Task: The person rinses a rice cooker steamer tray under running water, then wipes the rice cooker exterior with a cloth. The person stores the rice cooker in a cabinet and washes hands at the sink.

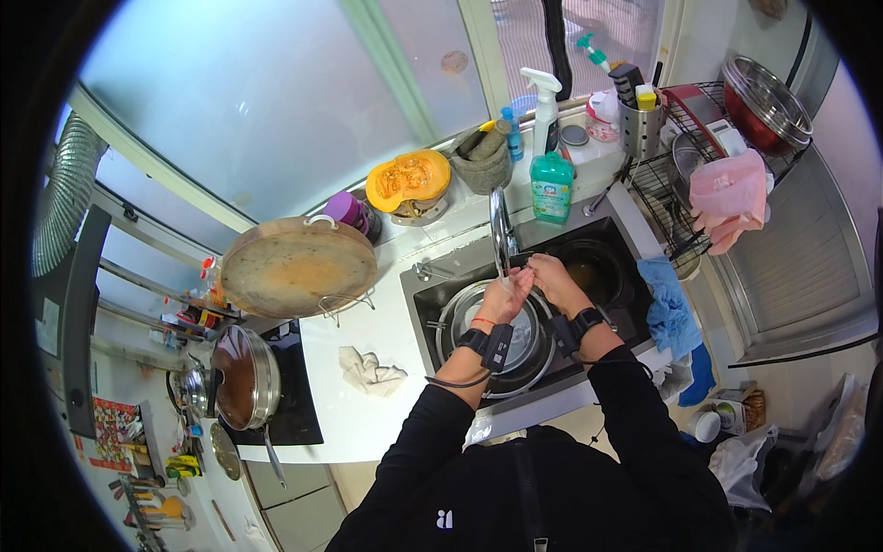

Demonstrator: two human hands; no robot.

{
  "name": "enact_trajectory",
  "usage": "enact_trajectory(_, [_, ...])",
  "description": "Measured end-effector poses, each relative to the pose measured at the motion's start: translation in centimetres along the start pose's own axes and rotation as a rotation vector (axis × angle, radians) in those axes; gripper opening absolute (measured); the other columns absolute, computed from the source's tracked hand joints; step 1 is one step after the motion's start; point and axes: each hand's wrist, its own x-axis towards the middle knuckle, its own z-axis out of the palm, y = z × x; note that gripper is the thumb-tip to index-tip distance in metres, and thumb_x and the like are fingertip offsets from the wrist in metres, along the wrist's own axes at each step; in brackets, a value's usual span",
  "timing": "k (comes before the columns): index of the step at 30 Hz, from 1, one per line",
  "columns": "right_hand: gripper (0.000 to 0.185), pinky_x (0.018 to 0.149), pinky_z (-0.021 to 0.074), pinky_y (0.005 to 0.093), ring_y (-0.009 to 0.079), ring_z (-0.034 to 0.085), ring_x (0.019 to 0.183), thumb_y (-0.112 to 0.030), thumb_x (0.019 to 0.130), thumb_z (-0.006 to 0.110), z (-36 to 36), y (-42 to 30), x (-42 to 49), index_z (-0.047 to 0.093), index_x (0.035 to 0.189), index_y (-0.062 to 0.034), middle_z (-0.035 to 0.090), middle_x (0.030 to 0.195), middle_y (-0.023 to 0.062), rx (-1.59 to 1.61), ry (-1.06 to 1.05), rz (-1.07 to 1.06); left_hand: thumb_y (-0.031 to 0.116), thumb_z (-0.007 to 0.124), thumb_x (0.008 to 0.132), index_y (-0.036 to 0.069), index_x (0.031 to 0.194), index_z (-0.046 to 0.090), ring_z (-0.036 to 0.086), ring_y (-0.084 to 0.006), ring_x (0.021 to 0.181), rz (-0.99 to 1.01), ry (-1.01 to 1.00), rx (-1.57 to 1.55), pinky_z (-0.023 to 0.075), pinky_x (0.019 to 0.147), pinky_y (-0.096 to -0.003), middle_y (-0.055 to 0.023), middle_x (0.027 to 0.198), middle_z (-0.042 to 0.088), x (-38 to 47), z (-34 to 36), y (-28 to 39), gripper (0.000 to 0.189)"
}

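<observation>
Over the sink (534, 233), my left hand (507, 297) and my right hand (554, 277) meet just below the spout of the chrome faucet (498, 228). Their fingers come together at the tips; whether something small is between them cannot be made out. Beneath my left hand sits a metal bowl (519, 339) inside a larger round vessel, partly covered by my wrists. A dark round pan (594, 272) with liquid in it lies in the right side of the basin, beyond my right hand.
Left of the sink, a crumpled cloth (371, 371) lies on the white counter (352, 428). A round wooden chopping board (298, 268) leans behind it. A lidded pan (241, 376) stands on the cooktop. Behind the faucet are a green bottle (552, 190) and a stone mortar (483, 169). Blue cloth (666, 303) hangs at right.
</observation>
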Motion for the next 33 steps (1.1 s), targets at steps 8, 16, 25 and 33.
enact_trajectory(8, [0.068,0.119,0.0255,0.041,0.0332,0.031,0.143,-0.021,0.097,0.059,0.8,-2.3,1.8,0.026,0.148,0.0087,0.03,0.152,0.0245,0.45,-0.069,0.08,0.015,0.033,0.105,-0.003,0.122,0.049,0.057,-0.0333,0.121,-0.096,0.175,-0.028,0.0482,0.102,-0.0429,-0.0229,0.136,0.052,-2.7,2.0,0.0,0.03])
enact_trajectory(16, [0.034,0.088,0.041,0.0339,0.0129,0.051,0.107,-0.042,0.102,0.047,4.0,1.7,-4.8,0.06,0.122,-0.0171,0.058,0.116,-0.0018,-0.236,-0.139,-0.023,0.034,0.048,0.101,0.009,0.114,0.056,0.057,-0.0293,0.11,-0.195,-0.026,0.033,0.0429,0.101,-0.0488,-0.011,0.116,0.061,-5.8,2.9,0.9,0.029])
enact_trajectory(25, [0.052,0.106,0.0408,0.0407,0.021,0.047,0.133,-0.033,0.1,0.056,1.2,2.4,-8.1,0.048,0.143,-0.0057,0.053,0.141,0.0124,-0.064,-0.442,0.005,0.036,0.056,0.098,0.007,0.139,0.049,0.056,-0.0276,0.119,-0.12,-0.103,0.545,0.0475,0.095,-0.0458,-0.0139,0.131,0.057,-11.3,-3.1,2.4,0.051])
enact_trajectory(33, [0.038,0.1,0.045,0.0389,0.0228,0.056,0.121,-0.034,0.096,0.06,1.6,1.7,-9.1,0.064,0.126,-0.0108,0.063,0.126,0.0166,-1.247,-0.456,-0.037,0.024,0.058,0.097,0.008,0.147,0.041,0.053,-0.0199,0.123,-0.041,-0.046,0.914,0.0466,0.098,-0.0392,-0.0076,0.138,0.052,-16.6,-3.4,4.3,0.055])
